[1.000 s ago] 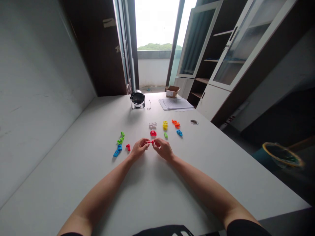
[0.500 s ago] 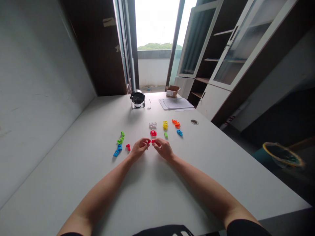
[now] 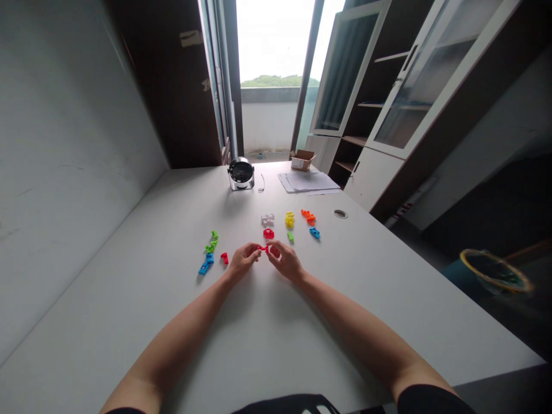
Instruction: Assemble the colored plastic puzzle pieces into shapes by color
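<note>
Between my two hands is a small red plastic piece (image 3: 264,249), its exact shape partly covered by fingers. My left hand (image 3: 245,259) pinches its left end between thumb and fingers. From the other side my right hand (image 3: 284,260) grips the right end with thumb and fingertips. Just beyond the hands lies a red plastic part (image 3: 268,233), with a white part (image 3: 268,219) behind it. A loose red piece (image 3: 225,259) rests left of my left hand, next to blue pieces (image 3: 206,264) and green pieces (image 3: 211,242).
Beyond my right hand lie yellow pieces (image 3: 290,219), a small green piece (image 3: 290,236), orange pieces (image 3: 308,217) and a blue piece (image 3: 314,233). Farther back on the white table (image 3: 181,201) are a round black device (image 3: 241,172), papers (image 3: 309,181) and a cardboard box (image 3: 303,161).
The red piece has turned slightly between my fingers, and my right fingers have shifted a little on it. The parts on the table have not moved.
</note>
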The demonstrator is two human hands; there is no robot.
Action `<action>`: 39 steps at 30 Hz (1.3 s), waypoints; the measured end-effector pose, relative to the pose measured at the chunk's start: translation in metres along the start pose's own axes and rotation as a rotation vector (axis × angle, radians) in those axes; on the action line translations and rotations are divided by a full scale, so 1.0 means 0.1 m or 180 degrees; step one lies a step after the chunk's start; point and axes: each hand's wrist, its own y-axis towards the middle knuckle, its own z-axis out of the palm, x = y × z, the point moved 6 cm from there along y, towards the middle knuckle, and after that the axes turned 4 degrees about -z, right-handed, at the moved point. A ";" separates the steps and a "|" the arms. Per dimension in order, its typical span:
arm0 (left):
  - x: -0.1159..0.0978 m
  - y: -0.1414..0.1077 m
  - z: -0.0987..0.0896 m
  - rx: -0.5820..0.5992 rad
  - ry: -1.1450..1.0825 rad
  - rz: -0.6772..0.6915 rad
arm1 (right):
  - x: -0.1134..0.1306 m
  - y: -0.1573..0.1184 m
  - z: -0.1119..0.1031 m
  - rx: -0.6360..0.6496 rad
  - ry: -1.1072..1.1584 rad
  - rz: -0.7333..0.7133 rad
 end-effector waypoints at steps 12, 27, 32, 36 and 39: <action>0.03 0.02 0.00 0.0054 -0.0194 -0.0002 | 0.04 0.01 -0.02 -0.0039 -0.0034 -0.0077; -0.02 -0.04 0.01 0.0073 0.0224 0.0068 | -0.01 -0.01 0.01 0.0158 -0.0067 0.0041; -0.03 -0.03 0.02 0.0071 0.0087 0.0044 | 0.03 0.00 -0.03 0.0124 -0.0043 0.0013; -0.01 -0.01 0.02 0.0024 -0.0114 -0.0002 | 0.01 0.00 -0.05 -0.0036 -0.0020 0.0081; -0.01 0.00 0.01 0.0023 -0.0141 0.0008 | 0.00 0.00 -0.03 -0.0031 0.0080 0.0077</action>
